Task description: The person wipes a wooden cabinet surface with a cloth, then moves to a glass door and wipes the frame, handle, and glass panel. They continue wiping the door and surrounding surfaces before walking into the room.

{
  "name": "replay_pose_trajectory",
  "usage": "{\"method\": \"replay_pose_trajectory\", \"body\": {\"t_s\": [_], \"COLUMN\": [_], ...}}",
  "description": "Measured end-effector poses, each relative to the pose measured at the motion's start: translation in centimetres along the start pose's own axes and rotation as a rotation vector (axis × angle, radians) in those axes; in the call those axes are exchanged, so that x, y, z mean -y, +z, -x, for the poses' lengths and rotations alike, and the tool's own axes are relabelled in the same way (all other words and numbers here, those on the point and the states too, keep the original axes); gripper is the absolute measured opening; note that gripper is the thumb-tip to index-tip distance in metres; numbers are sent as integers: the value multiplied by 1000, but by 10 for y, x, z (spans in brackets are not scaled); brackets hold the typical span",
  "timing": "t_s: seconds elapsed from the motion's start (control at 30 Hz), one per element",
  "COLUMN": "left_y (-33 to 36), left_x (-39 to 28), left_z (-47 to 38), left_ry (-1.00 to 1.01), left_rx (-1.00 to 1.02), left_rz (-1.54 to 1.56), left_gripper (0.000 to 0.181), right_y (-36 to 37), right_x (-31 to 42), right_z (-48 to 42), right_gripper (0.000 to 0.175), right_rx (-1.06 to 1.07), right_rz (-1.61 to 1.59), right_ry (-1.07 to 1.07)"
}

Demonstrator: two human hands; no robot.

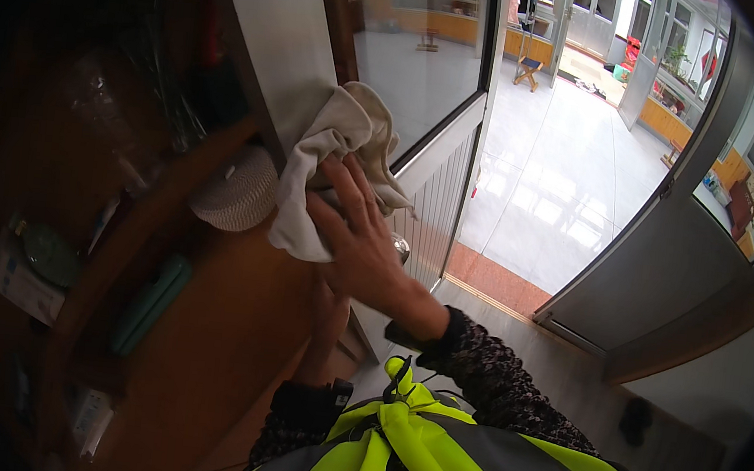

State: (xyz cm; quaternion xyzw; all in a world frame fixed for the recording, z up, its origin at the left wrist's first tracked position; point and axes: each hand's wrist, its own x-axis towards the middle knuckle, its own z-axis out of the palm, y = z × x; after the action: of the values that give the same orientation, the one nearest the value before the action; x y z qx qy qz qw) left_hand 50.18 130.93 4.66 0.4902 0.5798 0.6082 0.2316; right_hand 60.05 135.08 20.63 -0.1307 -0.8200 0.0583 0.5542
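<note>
A crumpled beige cloth (332, 136) lies against the metal edge of a door frame (288, 29). My right hand (365, 248) presses on the cloth, its fingers reaching into the folds. Below it is my left hand (332, 309), largely hidden behind the right hand and wrist; what its fingers do cannot be seen. Just right of my right hand, a round metal door knob (401, 246) shows on the panelled door (431, 206), which has a glass pane (415, 55) above. A white woven round container (238, 191) stands left of the cloth.
On the dark wooden shelving (218, 329) at left are a teal case (151, 306), a green round object (48, 253) and a small white box (90, 422). Past the doorway's reddish threshold (499, 278), a tiled floor holds a folding stool (527, 73). Another door leaf (626, 259) stands at right.
</note>
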Motion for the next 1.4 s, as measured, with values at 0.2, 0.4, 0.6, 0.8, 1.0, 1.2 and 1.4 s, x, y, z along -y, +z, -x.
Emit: {"method": "replay_pose_trajectory", "body": {"t_s": [0.2, 0.4, 0.6, 0.8, 1.0, 1.2, 1.4], "left_y": [2, 10, 15, 28, 28, 27, 15], "left_x": [-9, -11, 4, 16, 18, 33, 55], "left_z": [3, 6, -4, -5, -7, -8, 2], "left_ry": [-14, -47, -104, 22, 220, 302, 90], "left_rx": [-82, -132, -163, -287, -364, -385, -319], "left_rz": [17, 116, -28, 233, 129, 76, -39], "left_gripper": [49, 29, 46, 44, 50, 54, 45], "right_y": [-27, -37, -20, -13, -52, -98, -112], "right_x": [-41, -100, -139, -214, -309, -342, -373], "right_z": [7, 34, 60, 50, 23, -73, -172], "right_gripper": [42, 42, 50, 51, 36, 35, 56], "right_rx": [34, 115, -25, -278, -319, -522, -475], "right_rz": [-67, 58, 84, 6, -162, -33, 608], "right_ry": [-71, 254, 274, 399, 829, 416, -3]}}
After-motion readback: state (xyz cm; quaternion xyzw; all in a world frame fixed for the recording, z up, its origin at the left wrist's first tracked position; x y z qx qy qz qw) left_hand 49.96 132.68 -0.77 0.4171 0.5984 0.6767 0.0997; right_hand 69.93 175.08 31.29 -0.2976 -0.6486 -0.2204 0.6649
